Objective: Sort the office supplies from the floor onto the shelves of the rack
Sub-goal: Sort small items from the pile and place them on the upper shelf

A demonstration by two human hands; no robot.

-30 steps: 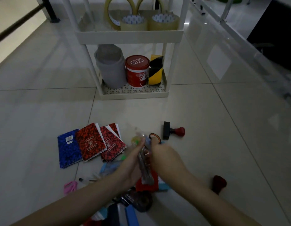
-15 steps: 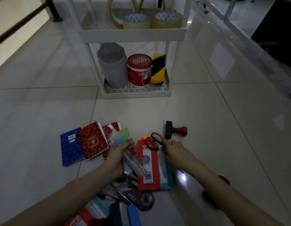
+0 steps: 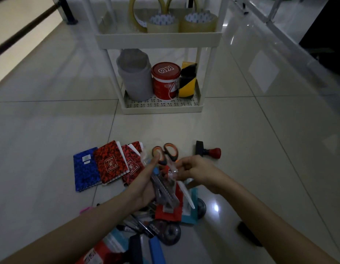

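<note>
Head-worn camera looks forward and down, close over the hands, toward the rack (image 3: 159, 38) beyond.

Both bare forearms reach forward from lower frame edge, converging mid-frame. Left hand (image 3: 144, 184) palm turned rightward, thumb stretched up and forward, fingers hidden behind long clear plastic packets (image 3: 165, 189) it grips. Right hand (image 3: 195, 171) just beside left, knuckles up, fingers curled, fingertips (image 3: 177, 171) pinching upper end of same packets. Hands near, not touching each other.
</note>
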